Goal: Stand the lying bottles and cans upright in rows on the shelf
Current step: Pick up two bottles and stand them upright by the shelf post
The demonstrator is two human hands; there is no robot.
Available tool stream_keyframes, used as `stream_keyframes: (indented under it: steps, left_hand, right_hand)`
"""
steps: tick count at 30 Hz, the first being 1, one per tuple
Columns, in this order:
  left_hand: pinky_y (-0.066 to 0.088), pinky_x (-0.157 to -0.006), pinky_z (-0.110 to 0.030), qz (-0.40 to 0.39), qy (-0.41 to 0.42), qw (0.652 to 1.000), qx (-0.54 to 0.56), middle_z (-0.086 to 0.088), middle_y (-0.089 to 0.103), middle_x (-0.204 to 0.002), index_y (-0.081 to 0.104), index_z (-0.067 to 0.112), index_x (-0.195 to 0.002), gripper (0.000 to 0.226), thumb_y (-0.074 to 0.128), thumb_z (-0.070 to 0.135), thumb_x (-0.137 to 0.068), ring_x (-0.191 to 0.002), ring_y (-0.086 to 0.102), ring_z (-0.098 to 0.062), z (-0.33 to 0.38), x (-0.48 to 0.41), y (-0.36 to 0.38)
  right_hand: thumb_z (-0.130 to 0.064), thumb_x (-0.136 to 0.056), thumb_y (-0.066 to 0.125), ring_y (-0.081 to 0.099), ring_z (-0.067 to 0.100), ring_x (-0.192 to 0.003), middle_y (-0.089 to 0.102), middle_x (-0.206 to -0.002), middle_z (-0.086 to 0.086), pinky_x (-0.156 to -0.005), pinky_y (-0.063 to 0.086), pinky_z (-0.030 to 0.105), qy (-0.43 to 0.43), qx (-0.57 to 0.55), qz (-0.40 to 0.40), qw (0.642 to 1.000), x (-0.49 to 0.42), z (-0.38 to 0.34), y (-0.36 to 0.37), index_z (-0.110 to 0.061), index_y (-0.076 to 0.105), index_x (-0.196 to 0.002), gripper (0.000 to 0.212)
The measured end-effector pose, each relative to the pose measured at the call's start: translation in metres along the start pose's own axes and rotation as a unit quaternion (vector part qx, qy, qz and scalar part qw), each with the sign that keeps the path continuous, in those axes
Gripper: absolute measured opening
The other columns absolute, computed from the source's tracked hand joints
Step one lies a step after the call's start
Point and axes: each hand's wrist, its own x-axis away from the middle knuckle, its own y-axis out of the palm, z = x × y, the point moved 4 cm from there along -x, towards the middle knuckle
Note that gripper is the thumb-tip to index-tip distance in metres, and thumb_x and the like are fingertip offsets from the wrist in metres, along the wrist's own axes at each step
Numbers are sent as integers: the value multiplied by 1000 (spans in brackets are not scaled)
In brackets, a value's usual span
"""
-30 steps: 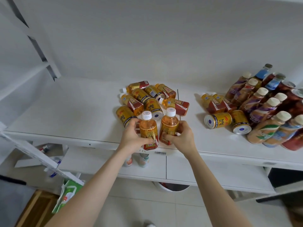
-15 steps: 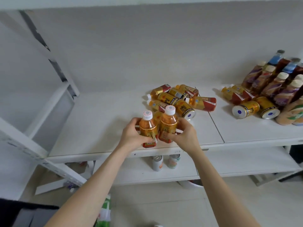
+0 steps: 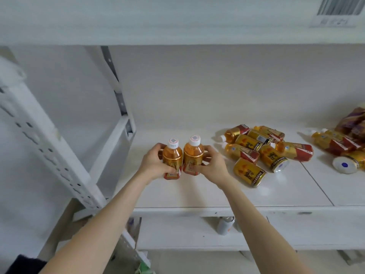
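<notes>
My left hand [image 3: 153, 165] grips an upright orange tea bottle [image 3: 172, 157] with a white cap. Touching it on the right is a second upright orange bottle [image 3: 193, 155], held by my right hand [image 3: 213, 168]. Both bottles are side by side over the left part of the white shelf [image 3: 197, 194]; I cannot tell whether their bases rest on it. To the right lies a heap of lying bottles and gold cans [image 3: 262, 149], with the nearest gold can [image 3: 249, 172] just beyond my right hand.
More lying bottles and a can [image 3: 343, 155] sit at the far right edge. A white slotted upright [image 3: 45, 151] and brace stand at the left. An upper shelf board [image 3: 177, 20] hangs overhead. A lower shelf holds a small bottle [image 3: 225, 226].
Both hands have carried the two upright bottles leftward and deeper onto the shelf, away from the heap. The view has swung left, so the heap now lies to the right.
</notes>
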Motion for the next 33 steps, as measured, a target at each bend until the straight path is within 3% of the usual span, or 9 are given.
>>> stream_keyframes:
  steps: [5,8,13,15,26,29,33]
  left_hand:
    - [50,-68,-27,14,-13,1000,-9,10,60,-100,50,31,-104,76,91,16,-42,-95,59,-14,-31,-34,-35]
    - [53,-75,-34,22,-25,999,-1,9,59,-98,52,28,-104,74,90,10,-43,-97,59,-19,-46,-56,-43]
    - [48,-68,-29,39,-38,998,20,13,57,-93,53,26,-101,72,91,6,-43,-94,58,-19,-63,-93,-47]
    - [50,-71,-32,49,-39,998,31,12,57,-93,54,24,-101,71,90,3,-44,-95,58,-20,-70,-107,-47]
    - [52,-93,-51,4,-23,993,120,-6,63,-120,54,14,-127,71,77,-10,-65,-113,59,-26,-89,-162,-47]
    - [52,-93,-50,8,-17,992,122,-3,62,-118,52,17,-129,72,75,-11,-66,-114,58,-25,-92,-166,-46]
    - [53,-84,-38,13,-7,996,92,-3,58,-123,45,21,-136,77,75,-6,-70,-117,55,-22,-92,-166,-43]
  right_hand:
    - [-8,-64,81,63,20,-94,63,-101,0,-75,54,32,30,-15,-9,999,-31,-1,52,-18,54,-120,63]
    - [-7,-67,80,62,21,-98,63,-106,2,-79,54,34,42,-21,-22,999,-50,2,73,-16,54,-122,62]
    - [-7,-72,77,59,21,-106,62,-116,6,-88,54,38,52,-22,-40,998,-88,13,91,-15,52,-128,62]
    - [-6,-74,75,59,22,-108,62,-117,7,-91,53,40,50,-15,-46,998,-103,21,96,-14,51,-129,61]
    - [0,-79,65,57,27,-113,59,-122,9,-94,51,41,25,-39,-67,997,-154,30,121,-11,44,-134,60]
    - [-1,-81,64,56,27,-115,58,-126,10,-99,48,44,18,-26,-72,997,-159,30,125,-12,41,-137,62]
    - [-8,-85,62,52,26,-121,55,-132,8,-102,44,39,21,3,-68,997,-158,29,130,-18,29,-146,69]
